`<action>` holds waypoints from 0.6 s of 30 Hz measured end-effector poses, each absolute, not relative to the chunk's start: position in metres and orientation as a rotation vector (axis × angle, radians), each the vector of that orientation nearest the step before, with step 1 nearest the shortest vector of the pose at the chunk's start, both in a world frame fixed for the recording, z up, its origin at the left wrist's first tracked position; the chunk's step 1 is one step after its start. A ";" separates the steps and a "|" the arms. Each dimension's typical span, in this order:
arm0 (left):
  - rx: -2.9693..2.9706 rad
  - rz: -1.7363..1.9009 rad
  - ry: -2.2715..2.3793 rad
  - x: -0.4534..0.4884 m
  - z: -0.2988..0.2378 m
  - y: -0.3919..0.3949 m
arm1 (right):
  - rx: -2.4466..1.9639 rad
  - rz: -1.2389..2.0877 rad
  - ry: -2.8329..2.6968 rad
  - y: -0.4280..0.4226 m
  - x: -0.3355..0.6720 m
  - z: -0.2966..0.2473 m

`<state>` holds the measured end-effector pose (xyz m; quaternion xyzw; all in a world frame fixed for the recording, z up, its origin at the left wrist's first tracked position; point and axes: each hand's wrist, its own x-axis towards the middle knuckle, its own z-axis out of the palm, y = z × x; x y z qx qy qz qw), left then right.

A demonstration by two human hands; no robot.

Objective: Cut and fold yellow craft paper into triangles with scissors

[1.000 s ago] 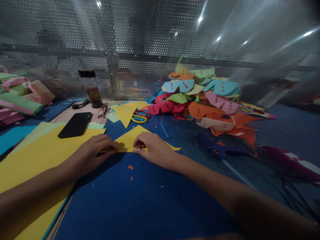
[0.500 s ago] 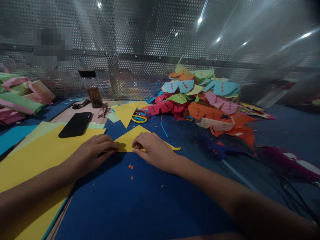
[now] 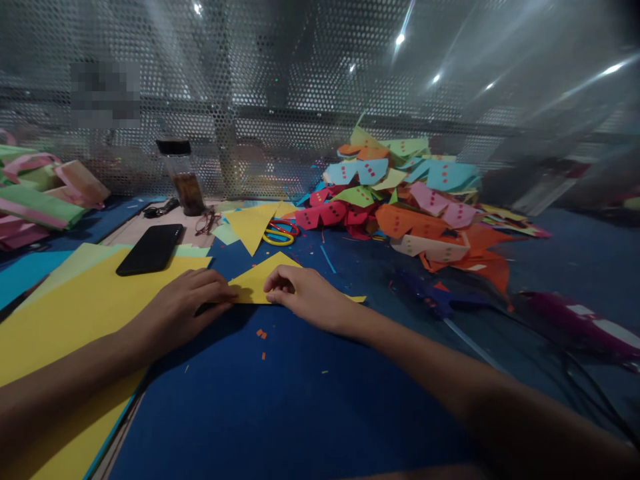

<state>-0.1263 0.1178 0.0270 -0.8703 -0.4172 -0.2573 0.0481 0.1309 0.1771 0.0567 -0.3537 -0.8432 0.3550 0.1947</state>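
A yellow sheet of paper [image 3: 255,282], folded to a triangle, lies on the blue table in front of me, its peak pointing away. My left hand [image 3: 200,298] is closed at its left corner, fingertips pressed on the paper. Curled over the middle of its near edge is my right hand [image 3: 307,295], thumb and fingers close together on the paper. This hand hides much of the right half; a thin yellow tip shows beyond the wrist. Just behind lie another yellow folded piece [image 3: 250,225] and scissors with red and yellow handles [image 3: 276,243].
Yellow sheets [image 3: 65,313] are stacked at left, with a black phone [image 3: 151,250] on them. A bottle [image 3: 187,190] stands behind. Colourful folded paper pieces [image 3: 415,220] are heaped at right, near a blue glue gun [image 3: 435,300]. Orange scraps [image 3: 261,333] lie in front.
My right hand has shifted very slightly along the near edge, its fingers more curled. The paper's right tip sits a little further right. My left hand stays at the left corner.
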 end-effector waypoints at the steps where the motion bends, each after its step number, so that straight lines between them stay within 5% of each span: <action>1: -2.651 -0.786 -1.262 -0.126 0.027 0.117 | -0.996 0.989 -2.366 0.177 0.131 0.057; 18: -2.655 -0.750 -1.350 -0.121 0.031 0.113 | -0.793 0.314 -2.711 0.167 0.135 0.056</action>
